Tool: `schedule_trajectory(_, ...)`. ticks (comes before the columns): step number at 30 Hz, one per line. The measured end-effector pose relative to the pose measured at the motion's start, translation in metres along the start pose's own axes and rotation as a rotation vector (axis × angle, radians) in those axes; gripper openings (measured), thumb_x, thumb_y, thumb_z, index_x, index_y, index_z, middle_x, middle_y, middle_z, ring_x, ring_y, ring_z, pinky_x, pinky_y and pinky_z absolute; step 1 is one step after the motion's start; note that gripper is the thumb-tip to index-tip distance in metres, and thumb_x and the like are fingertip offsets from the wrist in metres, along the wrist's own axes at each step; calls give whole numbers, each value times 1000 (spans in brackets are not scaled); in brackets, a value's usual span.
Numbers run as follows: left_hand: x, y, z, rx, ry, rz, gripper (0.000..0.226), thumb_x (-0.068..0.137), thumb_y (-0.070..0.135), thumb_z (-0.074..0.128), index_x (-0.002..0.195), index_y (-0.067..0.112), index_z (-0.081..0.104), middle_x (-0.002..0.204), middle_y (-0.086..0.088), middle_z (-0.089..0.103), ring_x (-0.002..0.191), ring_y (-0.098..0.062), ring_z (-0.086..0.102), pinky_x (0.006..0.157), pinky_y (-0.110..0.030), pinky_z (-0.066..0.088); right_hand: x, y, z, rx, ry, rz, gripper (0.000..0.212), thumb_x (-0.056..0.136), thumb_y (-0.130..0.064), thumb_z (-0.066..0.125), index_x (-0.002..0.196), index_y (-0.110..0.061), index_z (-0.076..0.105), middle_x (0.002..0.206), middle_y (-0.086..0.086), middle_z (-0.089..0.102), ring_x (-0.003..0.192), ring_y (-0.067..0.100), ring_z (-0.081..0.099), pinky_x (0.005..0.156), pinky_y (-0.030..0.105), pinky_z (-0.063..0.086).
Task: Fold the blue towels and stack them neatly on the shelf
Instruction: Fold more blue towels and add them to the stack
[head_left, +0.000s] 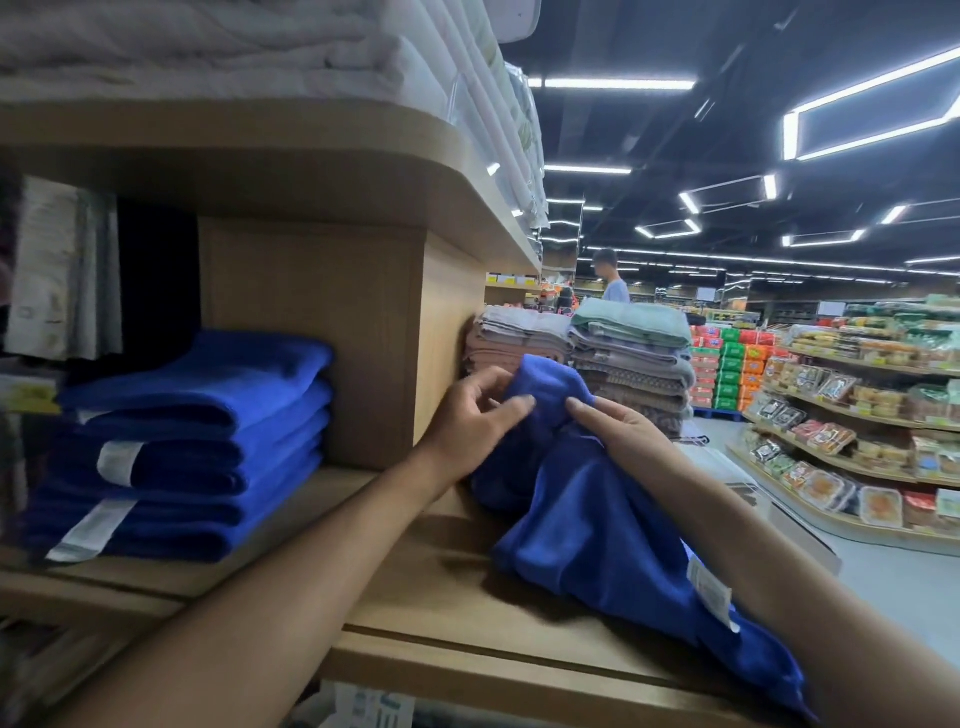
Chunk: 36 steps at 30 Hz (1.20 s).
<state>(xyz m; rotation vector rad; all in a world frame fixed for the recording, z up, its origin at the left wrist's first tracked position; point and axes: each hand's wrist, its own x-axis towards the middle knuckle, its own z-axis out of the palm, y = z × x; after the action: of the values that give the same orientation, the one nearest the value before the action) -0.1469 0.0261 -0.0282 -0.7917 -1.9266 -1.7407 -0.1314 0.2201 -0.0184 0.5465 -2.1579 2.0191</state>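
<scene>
The shelf (426, 613) is a light wood board with a groove running along near the front edge. Well off to the left of the left hand (467, 421) there's a stack of folded blue towels (197, 447), several deep, with white labels poking out the front. A wooden divider block (337, 338) stands on the shelf between that stack and the left hand. Right under both hands a loose blue towel (597, 519) lies crumpled on the wood. Its bunched top is pinched by the left hand and the right hand (618, 421), and its tail trails off the front edge under the right forearm. Just past the hands sit stacks of beige and grey towels (623, 358); can't tell if they're on the same board.
</scene>
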Motion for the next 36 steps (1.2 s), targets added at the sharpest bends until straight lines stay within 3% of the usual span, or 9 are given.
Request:
schedule_trajectory(3, 6, 10, -11, -502, 219, -245, 19, 98, 15, 54, 82, 20, 63, 69, 1, 69, 66, -15, 66, 62, -27, 52, -2, -13, -14, -48, -109, 116, 25, 92, -9, 59, 115, -3, 66, 104, 14, 62, 99, 22, 54, 93, 30, 45)
schedule_trajectory(7, 11, 14, -37, -895, 384, -410, 20, 96, 26, 53, 80, 20, 65, 77, -1, 71, 72, -15, 68, 71, -28, 55, -18, -28, -33, 213, -338, 156, 68, 52, -20, 81, 120, -20, 75, 110, 7, 75, 98, 21, 72, 89, 33, 58)
schedule_trajectory(11, 10, 17, -41, -914, 390, -455, 27, 98, 33, 51, 96, 15, 72, 88, -7, 77, 80, -20, 74, 80, -35, 57, -40, -33, -30, 604, -758, 6, 33, 96, -3, 57, 129, 5, 60, 118, 27, 68, 112, 38, 67, 101, 44, 50)
schedule_trajectory(13, 10, 19, -37, -865, 352, -457, 28, 101, 33, 51, 96, 15, 71, 85, -5, 78, 73, -17, 76, 68, -30, 60, -41, -35, -32, 629, -731, -87, 32, 103, 4, 37, 130, 13, 52, 124, 35, 62, 119, 45, 60, 106, 49, 41)
schedule_trajectory(15, 10, 21, -32, -772, 307, -433, 27, 102, 32, 52, 97, 14, 71, 85, -3, 78, 73, -14, 75, 64, -28, 60, -39, -34, -27, 550, -774, -86, 29, 105, -7, 45, 123, 5, 64, 119, 24, 69, 113, 33, 67, 102, 40, 49)
schedule_trajectory(19, 5, 23, -13, -503, 183, -272, 17, 100, 18, 58, 96, 13, 74, 93, -16, 72, 79, -27, 70, 71, -36, 58, -32, -30, -17, 235, -518, -46, 19, 86, -22, 77, 103, -15, 79, 97, 5, 78, 83, 13, 75, 74, 25, 60)
schedule_trajectory(26, -10, 28, 2, -269, -27, -159, 19, 98, 13, 62, 91, 15, 80, 86, -14, 74, 72, -21, 69, 59, -28, 58, -18, -18, 8, -278, 2, -474, 16, 84, -6, 80, 82, -19, 72, 80, -4, 72, 78, 6, 63, 74, 17, 52)
schedule_trajectory(32, -16, 36, 5, -203, -57, -87, 22, 100, 10, 55, 97, 4, 76, 88, -16, 72, 76, -23, 64, 62, -27, 54, -16, -15, 9, -290, 82, -599, 24, 88, -9, 76, 80, -30, 68, 109, -9, 70, 95, 14, 68, 72, 32, 58)
schedule_trajectory(36, -22, 55, 6, -235, -182, -37, 29, 101, 27, 58, 101, 3, 74, 88, -13, 73, 80, -19, 66, 68, -31, 54, -20, -23, 8, -283, 89, -621, 12, 91, -14, 71, 83, -19, 63, 99, -4, 73, 90, 20, 70, 71, 42, 61)
